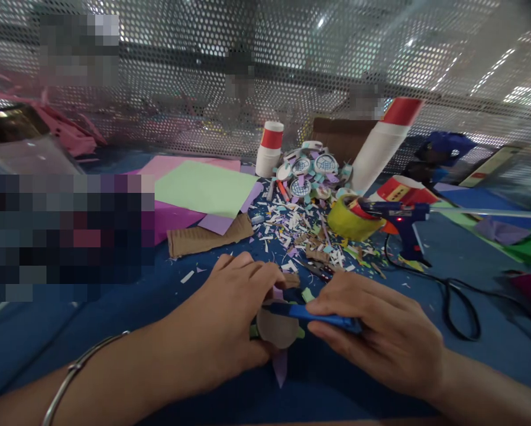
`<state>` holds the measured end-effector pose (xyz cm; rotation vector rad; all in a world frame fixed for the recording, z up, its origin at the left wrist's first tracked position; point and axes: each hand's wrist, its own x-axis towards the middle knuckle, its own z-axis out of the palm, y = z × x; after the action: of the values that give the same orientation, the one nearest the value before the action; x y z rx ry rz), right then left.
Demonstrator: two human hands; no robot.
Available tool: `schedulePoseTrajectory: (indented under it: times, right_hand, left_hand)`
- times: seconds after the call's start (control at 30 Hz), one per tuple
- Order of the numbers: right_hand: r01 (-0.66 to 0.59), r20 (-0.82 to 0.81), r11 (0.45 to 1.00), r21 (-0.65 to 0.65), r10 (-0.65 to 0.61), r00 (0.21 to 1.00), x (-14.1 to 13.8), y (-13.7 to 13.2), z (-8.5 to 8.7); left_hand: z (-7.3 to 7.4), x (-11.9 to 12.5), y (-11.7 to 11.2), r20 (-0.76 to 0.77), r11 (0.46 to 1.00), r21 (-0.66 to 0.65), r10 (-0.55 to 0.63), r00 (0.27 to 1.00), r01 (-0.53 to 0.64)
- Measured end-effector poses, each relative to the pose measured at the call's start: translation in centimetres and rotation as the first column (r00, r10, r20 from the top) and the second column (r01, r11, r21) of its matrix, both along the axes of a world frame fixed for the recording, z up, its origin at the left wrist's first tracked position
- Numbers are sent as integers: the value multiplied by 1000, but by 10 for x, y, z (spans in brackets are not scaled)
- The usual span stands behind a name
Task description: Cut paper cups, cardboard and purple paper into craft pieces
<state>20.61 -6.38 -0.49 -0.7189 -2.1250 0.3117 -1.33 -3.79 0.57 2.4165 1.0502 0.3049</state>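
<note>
My left hand [243,313] is closed on the edge of a small round whitish disc [278,328], fingers over its far side and thumb below. Green and purple paper tabs stick out around the disc, one pointed purple strip [280,368] towards me. In my right hand [376,331] a blue marker pen [321,315] is pinched between thumb and fingers. Its dark tip reaches over the disc's upper part near my left fingers; contact is hard to make out. Just beyond the hands lie dark scissors [319,271], partly hidden, and a bit of brown cardboard [291,280].
Paper scraps [287,228] litter the blue table. Similar decorated discs [301,167] are piled between stacked paper cups [269,148]. A blue glue gun [402,228] rests on yellow tape [352,220], its cord [447,296] looping right. Coloured sheets [203,186] and corrugated cardboard [210,236] lie left.
</note>
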Motion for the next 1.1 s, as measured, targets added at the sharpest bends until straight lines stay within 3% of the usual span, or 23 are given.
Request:
schedulePoseTrajectory:
  times: [0.3,0.63,0.8,1.1]
  right_hand:
    - [-61,74,998,-18,62,995,-1,-1,-1]
    - [-152,77,975,-163,166,983,0,-1,10]
    - [-76,45,995,-68,79,996,-1,2,5]
    - [-36,196,990,135,9,981,1,0,-2]
  left_hand:
    - [-6,-1,-2,20,999,53,-5,1000,4]
    - [-3,-2,-2,49,997,66,-46,998,42]
    - [-2,-2,-3,14,996,79,-47,999,46]
    - [-6,-2,-4,64,994,98,-60,996,53]
